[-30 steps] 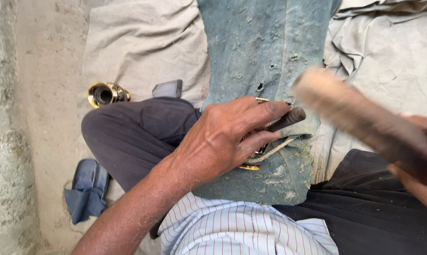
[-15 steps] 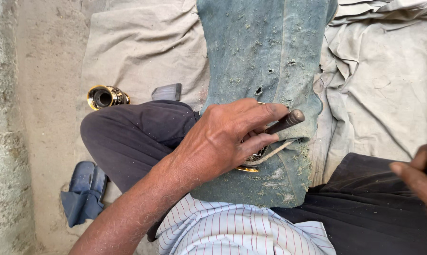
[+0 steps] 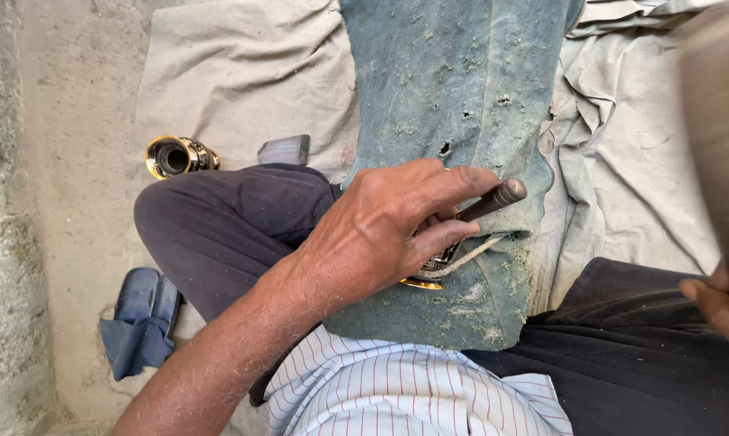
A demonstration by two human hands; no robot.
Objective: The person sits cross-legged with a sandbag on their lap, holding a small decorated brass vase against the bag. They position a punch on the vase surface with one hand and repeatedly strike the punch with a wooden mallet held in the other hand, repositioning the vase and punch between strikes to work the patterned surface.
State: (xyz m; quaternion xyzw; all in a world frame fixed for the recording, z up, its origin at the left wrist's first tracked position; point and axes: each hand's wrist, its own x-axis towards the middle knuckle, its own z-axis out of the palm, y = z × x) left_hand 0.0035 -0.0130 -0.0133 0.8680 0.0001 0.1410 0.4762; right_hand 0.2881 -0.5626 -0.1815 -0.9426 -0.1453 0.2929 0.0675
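The wooden mallet [image 3: 715, 137] has swung back up at three o'clock, right hand [image 3: 723, 311] gripping it; left hand [image 3: 380, 230] still pinches the metal punch [image 3: 493, 200] on the green block [image 3: 461, 105].

2 hands [image 3: 380, 234], 1 punch [image 3: 493, 200], 1 brass fitting [image 3: 175, 156]

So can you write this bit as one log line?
left hand: grips punch on brass piece | right hand: blurred mallet raised | block: on lap

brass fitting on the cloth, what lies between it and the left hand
In the head view, the person's bent knee in dark trousers lies between the brass fitting and the left hand.
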